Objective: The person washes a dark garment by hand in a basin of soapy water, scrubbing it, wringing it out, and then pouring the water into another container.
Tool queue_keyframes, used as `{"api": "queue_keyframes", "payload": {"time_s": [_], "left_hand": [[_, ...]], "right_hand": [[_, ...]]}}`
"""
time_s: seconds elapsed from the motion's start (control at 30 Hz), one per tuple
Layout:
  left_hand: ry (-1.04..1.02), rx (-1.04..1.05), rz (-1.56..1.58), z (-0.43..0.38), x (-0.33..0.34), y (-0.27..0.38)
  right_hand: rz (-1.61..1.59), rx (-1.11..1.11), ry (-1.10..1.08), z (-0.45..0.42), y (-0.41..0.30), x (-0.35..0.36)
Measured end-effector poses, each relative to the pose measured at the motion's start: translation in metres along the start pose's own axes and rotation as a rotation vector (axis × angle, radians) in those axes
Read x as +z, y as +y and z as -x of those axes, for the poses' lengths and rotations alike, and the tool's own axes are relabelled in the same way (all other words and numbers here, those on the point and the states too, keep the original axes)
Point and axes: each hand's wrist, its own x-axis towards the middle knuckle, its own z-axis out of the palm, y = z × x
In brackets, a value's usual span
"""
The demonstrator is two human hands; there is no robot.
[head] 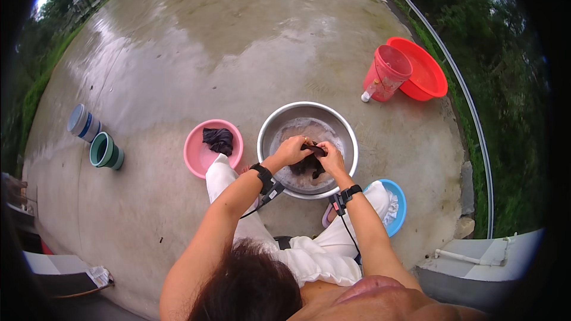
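Note:
Both hands are over a wide metal basin (264, 136) of cloudy, sudsy water on the ground in front of me. My left hand (293, 149) pinches one end of a dark wet cloth (317, 150). Close beside it, my right hand (331, 158) grips the cloth's other side, so a narrow band stretches between the fingers. The rest of the dark fabric hangs down into the water, its shape partly hidden by my hands. Each wrist wears a black strap with a small device and a cable.
A pink basin (196, 154) at left holds a dark bundled garment (218, 141). Beside my right leg, a blue basin (400, 211) contains white cloth (391, 208). Farther off stand a red bucket (387, 76), a red tub (428, 71), a green bucket (106, 151) and a white-and-blue bucket (84, 123).

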Motion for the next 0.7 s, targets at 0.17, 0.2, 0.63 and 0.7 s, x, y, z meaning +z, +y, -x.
{"api": "queue_keyframes", "payload": {"time_s": [0.17, 0.2, 0.63, 0.7], "left_hand": [[-0.011, 0.131, -0.077, -0.002, 0.000, 0.012], [-0.001, 0.122, -0.061, -0.002, 0.000, 0.017], [0.226, 0.022, 0.240, -0.004, -0.030, 0.020], [0.257, -0.028, 0.335, -0.006, -0.039, 0.025]], "right_hand": [[0.279, 0.056, -0.196, 0.009, 0.010, 0.008], [0.162, 0.040, -0.208, 0.007, 0.016, 0.010], [0.070, -0.072, -0.072, -0.023, 0.022, -0.051], [0.046, 0.011, -0.028, -0.032, -0.005, -0.066]]}}
